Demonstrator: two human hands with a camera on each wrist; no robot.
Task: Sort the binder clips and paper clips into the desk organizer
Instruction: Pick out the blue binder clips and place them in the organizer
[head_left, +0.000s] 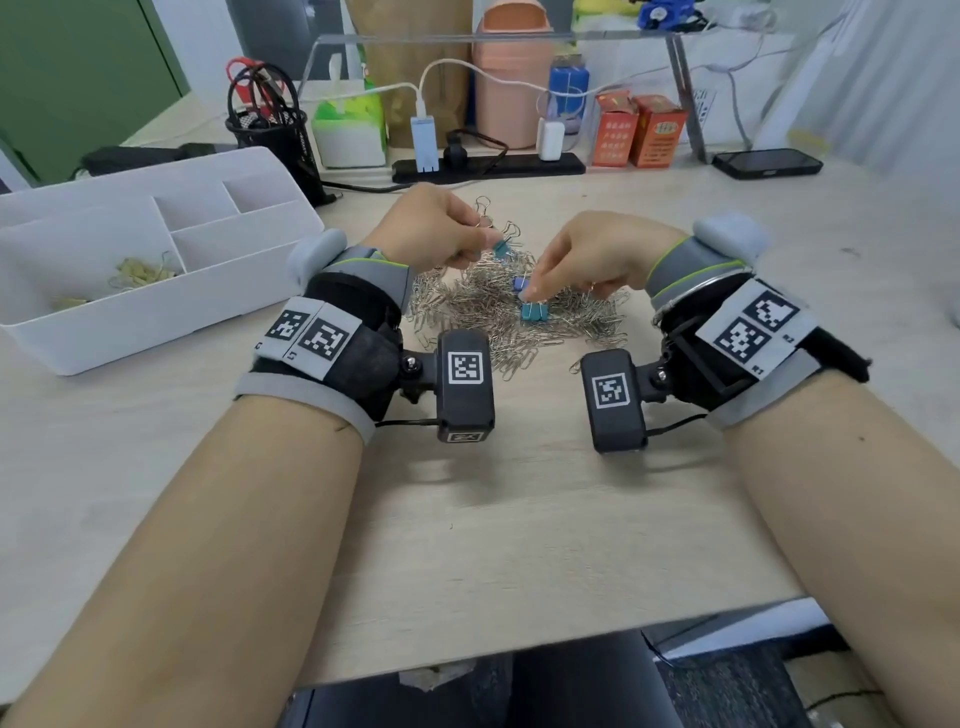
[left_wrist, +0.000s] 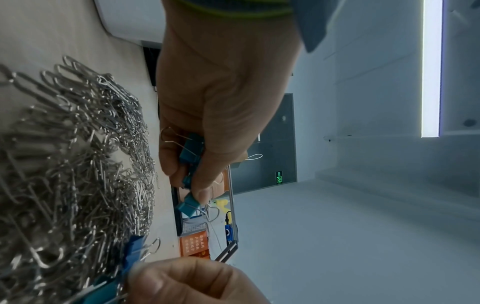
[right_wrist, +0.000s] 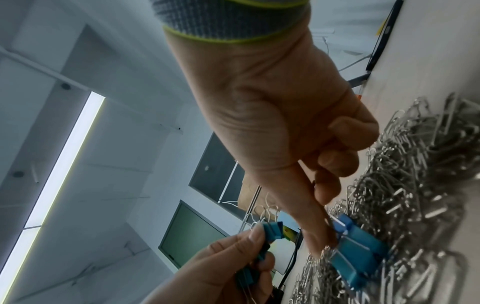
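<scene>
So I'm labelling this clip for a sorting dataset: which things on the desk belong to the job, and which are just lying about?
Part of the job:
- paper clip pile
- teal binder clips on the pile
- teal clips gripped by the left hand
- right hand pinching a clip
- white desk organizer

Just lying about:
- phone
- power strip
- mesh pen cup
- orange boxes

Bright overhead light, soft shadows, blurred edges
</scene>
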